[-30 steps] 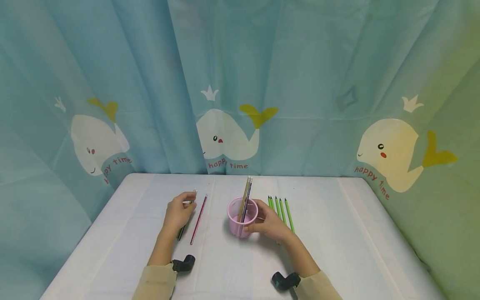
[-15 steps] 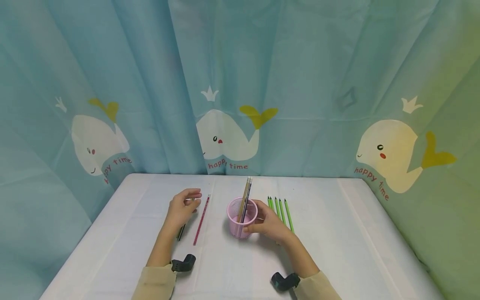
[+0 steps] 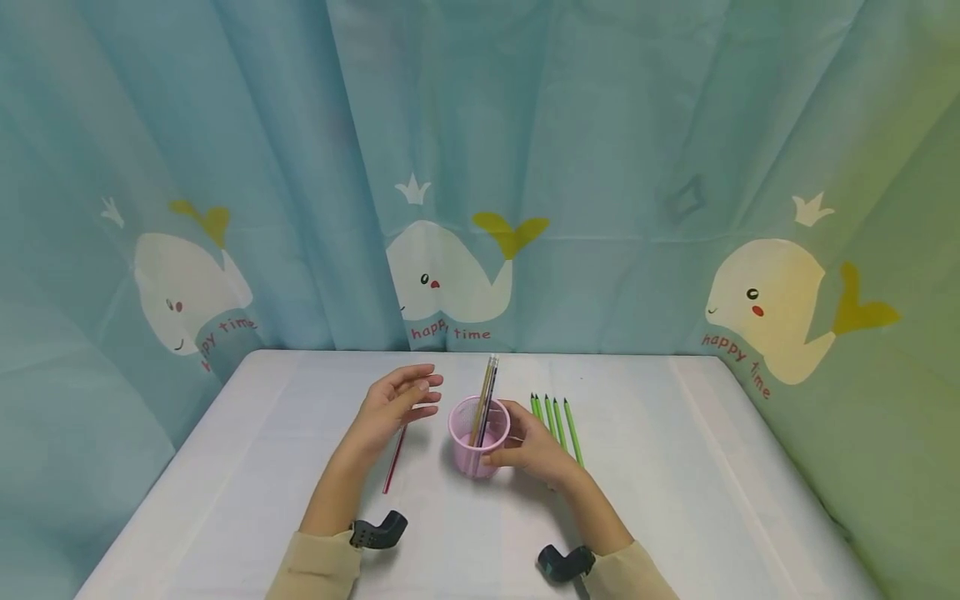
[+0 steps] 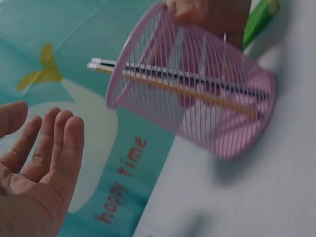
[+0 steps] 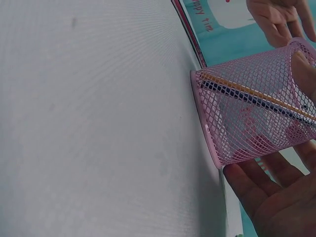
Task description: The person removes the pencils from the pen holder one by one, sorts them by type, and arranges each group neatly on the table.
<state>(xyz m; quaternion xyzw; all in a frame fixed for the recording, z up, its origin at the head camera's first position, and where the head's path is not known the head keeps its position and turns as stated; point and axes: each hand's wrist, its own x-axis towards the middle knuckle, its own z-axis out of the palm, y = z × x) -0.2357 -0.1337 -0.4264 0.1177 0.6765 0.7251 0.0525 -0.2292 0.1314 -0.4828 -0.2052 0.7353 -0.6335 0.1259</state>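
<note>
In the head view the right hand [image 3: 536, 446] grips a pink mesh pencil cup [image 3: 467, 460] from its right side, thumb toward the front and fingers round the back. A yellow pencil [image 3: 479, 408] and a dark patterned pencil [image 3: 490, 402] lean inside the cup, ends above the rim. To the cup's left, the left hand [image 3: 397, 404] is raised with fingers extended and nothing in it. Its bare palm [image 4: 37, 192] shows in the left wrist view, apart from the cup. Under it lies a red pencil [image 3: 393, 462], its upper part hidden by the hand.
Several green pencils [image 3: 573, 433] lie side by side right of the cup, partly behind the right hand. A white-covered table [image 3: 660, 500] spreads underneath. Behind its far edge hangs a blue-green curtain [image 3: 615, 283] with whale prints.
The left hand has moved right and away, toward the cup, its fingers spreading. The red pencil shifted slightly right earlier. The dark pencil at left is now hidden. The right hand stays on the cup.
</note>
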